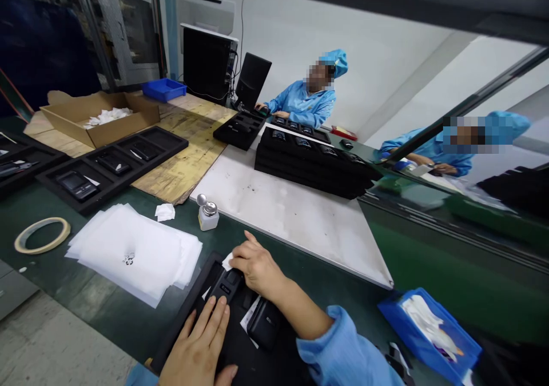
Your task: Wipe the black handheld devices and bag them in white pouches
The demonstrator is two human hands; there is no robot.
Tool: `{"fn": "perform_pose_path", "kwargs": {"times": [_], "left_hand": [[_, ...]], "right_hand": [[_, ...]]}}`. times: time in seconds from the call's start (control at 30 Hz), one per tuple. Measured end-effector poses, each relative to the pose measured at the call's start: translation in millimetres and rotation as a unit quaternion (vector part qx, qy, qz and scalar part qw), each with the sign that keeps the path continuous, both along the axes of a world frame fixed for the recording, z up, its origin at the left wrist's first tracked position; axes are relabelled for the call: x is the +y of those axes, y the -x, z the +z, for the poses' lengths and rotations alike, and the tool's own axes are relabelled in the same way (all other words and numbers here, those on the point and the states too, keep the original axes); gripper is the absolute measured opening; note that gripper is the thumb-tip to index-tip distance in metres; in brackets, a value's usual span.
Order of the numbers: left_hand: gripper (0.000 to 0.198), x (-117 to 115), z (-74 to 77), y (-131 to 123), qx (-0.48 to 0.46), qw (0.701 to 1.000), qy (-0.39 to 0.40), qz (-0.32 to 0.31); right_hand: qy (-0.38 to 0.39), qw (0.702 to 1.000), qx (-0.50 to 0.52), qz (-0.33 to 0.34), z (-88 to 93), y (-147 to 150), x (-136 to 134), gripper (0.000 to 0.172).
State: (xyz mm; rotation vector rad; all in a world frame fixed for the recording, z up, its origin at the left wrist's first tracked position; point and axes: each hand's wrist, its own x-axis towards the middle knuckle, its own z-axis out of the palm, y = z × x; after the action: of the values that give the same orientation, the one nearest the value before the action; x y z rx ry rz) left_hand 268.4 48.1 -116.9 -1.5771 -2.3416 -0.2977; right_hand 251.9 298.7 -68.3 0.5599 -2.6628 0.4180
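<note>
A black foam tray (201, 294) lies at the near edge of the green bench, with small black devices set in its pockets. My left hand (199, 349) lies flat on the tray, fingers stretched out, its fingertips touching a black device (223, 286). My right hand (256, 267) is curled over the same device and pinches a small white wipe (227, 262) against it. A second black device (262, 323) sits in the pocket just under my right wrist.
A stack of white sheets (137, 251) and a tape roll (42, 235) lie to the left. A small pump bottle (208, 213) stands behind the tray. A white board (295, 214), stacked black trays (313, 160), a cardboard box (100, 117) and a blue bin (431, 329) surround me. Two people in blue sit opposite.
</note>
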Motion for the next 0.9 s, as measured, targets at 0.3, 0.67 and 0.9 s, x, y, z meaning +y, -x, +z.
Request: {"fn": "perform_pose_path", "kwargs": {"times": [0.3,0.67,0.9], "left_hand": [[0.073,-1.3,2.5,-5.0,-0.015,1.0,0.01,0.014],[0.076,-2.7,2.6,-2.1,-0.04,0.999,-0.017,0.014],[0.073,15.8,-2.4,-33.5,-0.022,0.994,-0.03,-0.101]], "right_hand": [[0.004,1.0,0.006,-0.025,-4.2,1.8,-0.8,0.03],[0.038,0.989,0.055,-0.132,33.0,-83.5,38.3,0.037],[0.06,0.978,0.062,-0.192,17.2,-132.7,46.1,0.037]]}}
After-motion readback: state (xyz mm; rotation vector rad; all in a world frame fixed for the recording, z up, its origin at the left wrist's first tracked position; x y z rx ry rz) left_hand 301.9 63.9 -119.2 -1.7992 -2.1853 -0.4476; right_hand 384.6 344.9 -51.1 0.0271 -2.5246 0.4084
